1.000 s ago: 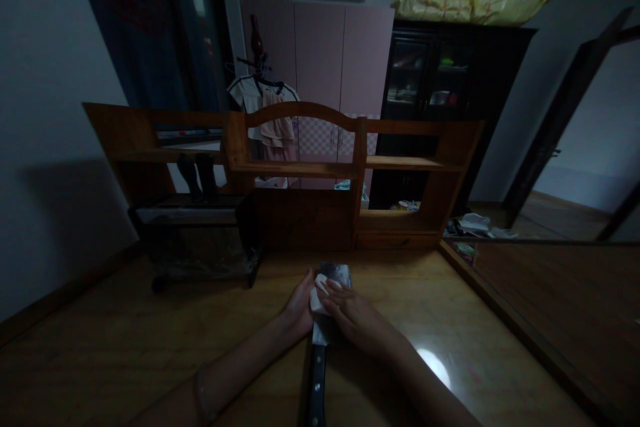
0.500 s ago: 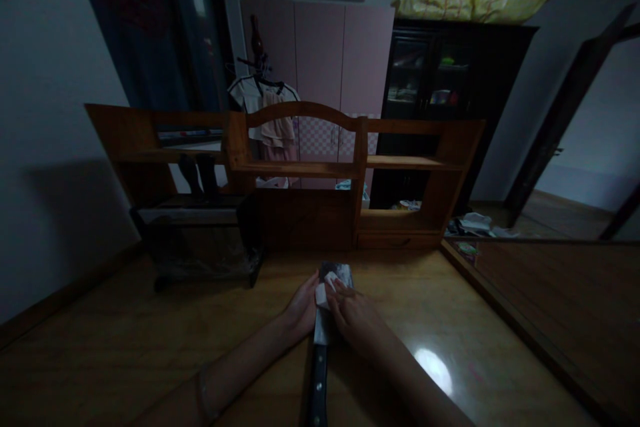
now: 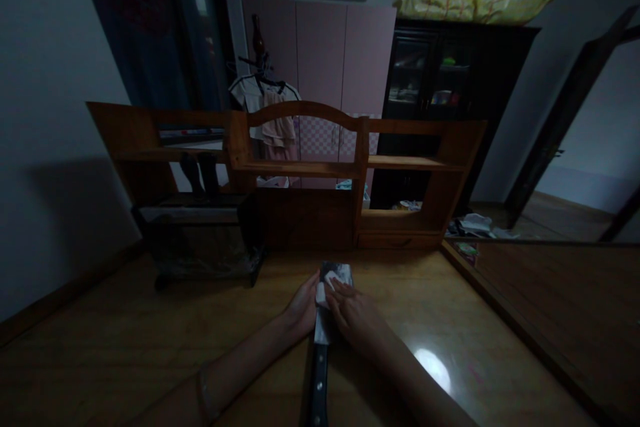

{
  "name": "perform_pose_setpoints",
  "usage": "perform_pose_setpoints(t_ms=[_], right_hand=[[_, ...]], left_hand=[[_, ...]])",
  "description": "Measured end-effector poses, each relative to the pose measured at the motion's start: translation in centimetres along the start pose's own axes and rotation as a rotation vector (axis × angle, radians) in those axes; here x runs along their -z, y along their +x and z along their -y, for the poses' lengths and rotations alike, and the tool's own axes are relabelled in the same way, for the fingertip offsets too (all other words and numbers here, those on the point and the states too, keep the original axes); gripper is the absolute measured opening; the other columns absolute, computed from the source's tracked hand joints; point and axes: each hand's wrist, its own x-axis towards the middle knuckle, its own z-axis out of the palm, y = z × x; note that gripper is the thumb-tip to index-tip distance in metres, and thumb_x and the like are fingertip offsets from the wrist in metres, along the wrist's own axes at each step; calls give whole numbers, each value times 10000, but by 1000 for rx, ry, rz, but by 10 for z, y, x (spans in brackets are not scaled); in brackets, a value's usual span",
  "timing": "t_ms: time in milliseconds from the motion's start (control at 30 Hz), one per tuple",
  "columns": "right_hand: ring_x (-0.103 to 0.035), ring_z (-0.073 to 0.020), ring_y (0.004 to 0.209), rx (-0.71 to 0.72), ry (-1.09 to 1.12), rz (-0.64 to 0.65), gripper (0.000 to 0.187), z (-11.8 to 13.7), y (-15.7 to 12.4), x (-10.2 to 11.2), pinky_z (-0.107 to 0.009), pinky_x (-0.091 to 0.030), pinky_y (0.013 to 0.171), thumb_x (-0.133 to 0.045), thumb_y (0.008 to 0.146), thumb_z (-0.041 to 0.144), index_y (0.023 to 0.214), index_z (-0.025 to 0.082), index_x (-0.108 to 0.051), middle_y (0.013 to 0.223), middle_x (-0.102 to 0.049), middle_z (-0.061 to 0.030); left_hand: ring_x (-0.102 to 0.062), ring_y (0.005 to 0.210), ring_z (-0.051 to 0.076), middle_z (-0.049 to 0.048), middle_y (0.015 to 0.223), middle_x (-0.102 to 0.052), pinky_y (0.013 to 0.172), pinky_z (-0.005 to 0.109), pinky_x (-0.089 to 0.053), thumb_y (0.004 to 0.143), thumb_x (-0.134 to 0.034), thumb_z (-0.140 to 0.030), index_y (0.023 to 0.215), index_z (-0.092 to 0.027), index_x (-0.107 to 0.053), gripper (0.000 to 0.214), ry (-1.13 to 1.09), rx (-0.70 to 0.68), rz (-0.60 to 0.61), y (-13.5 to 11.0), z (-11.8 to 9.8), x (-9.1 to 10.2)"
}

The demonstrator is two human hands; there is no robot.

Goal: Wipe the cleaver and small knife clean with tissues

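A cleaver (image 3: 323, 331) with a black riveted handle lies lengthwise in front of me, its handle toward me and its broad blade pointing away. White smears show near the far end of the blade. My left hand (image 3: 303, 307) is closed at the blade's left edge, steadying it; its fingertips are partly hidden. My right hand (image 3: 356, 312) presses a folded white tissue or cloth (image 3: 321, 295) flat on the blade, fingers together over it.
A dark knife block (image 3: 197, 240) with two black handles stands at the left on the wooden table (image 3: 240, 360). Behind it runs a wooden shelf unit (image 3: 300, 169). A raised wooden edge (image 3: 500, 310) bounds the right side. Beyond are a pink wardrobe (image 3: 320, 53) and a dark cabinet (image 3: 493, 80).
Almost nothing differs. Both hands, the cleaver and the white tissue or cloth keep nearly the same place, and the view has shifted very slightly.
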Motion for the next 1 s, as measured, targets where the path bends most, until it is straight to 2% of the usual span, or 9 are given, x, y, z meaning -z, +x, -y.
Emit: perform_pose_setpoints(t_ms=[133, 400, 700, 1000], right_hand=[[-402, -213, 1369, -5, 4, 15, 477, 2, -1, 1, -383, -314, 1146, -249, 1021, 331, 1375, 151, -513, 1417, -518, -99], [-517, -228, 1278, -112, -90, -34, 477, -6, 0, -3, -360, -402, 1069, -241, 1022, 325, 1300, 140, -581, 1370, -563, -138], [-570, -283, 1216, -250, -145, -39, 487, -10, 2, -2, -408, -459, 986, -233, 1010, 323, 1231, 130, -621, 1333, -585, -177], [-436, -261, 1344, -225, -133, -19, 500, -20, 2, -9, -406, -380, 1089, -245, 1011, 314, 1356, 74, -515, 1407, -508, -185]], left_hand=[[-691, 879, 233, 133, 898, -730, 971, 358, -429, 956, -420, -388, 964, -84, -665, 390, -21, 13, -35, -1, 0, -3], [-690, 876, 224, 129, 946, -731, 945, 342, -437, 946, -455, -360, 1059, -80, -644, 356, -34, 27, 23, 2, 0, 4], [-704, 828, 227, 135, 883, -738, 913, 322, -448, 920, -474, -258, 1108, -43, -636, 329, -26, 95, -71, -1, 0, -3], [-704, 774, 202, 113, 856, -740, 923, 317, -453, 921, -467, -236, 1138, -42, -608, 324, -31, 90, -120, -2, 1, -5]])
